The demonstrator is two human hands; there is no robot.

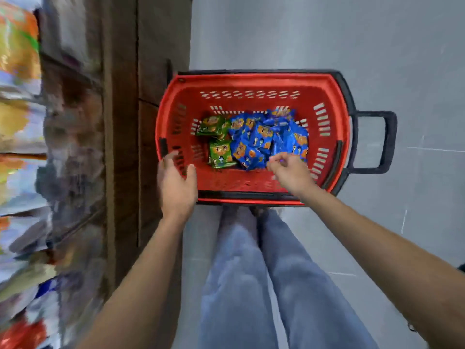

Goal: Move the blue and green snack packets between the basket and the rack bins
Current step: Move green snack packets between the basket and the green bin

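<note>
Nearest the camera, the person's two legs in faded blue denim trousers (251, 285) run up the middle of the view, with a bare forearm on either side. The left hand (177, 183) hangs over the near-left corner of the red slotted plastic shopping basket (251, 84), palm turned inward, fingers spread and curled loosely around nothing. The right hand (289, 171) reaches over the near rim into the basket, its fingertips (276, 159) drawn together just at the near edge of the heap of blue foil snack packets (266, 137); motion blur hides whether they pinch a packet or only touch it, so I cannot tell its grip.

The blue packets fill the middle and right of the basket floor in a jumbled pile. Just left of them lie two green foil snack packets (219, 142), one nearer, one farther, touching the blue heap. The basket stands on the smooth grey floor (377, 46), with a black loop handle (377, 142) sticking out at its right. To the left rises a brown wooden rack (120, 122), its shelves crowded with blurred, colourful packaged goods (20, 59).
</note>
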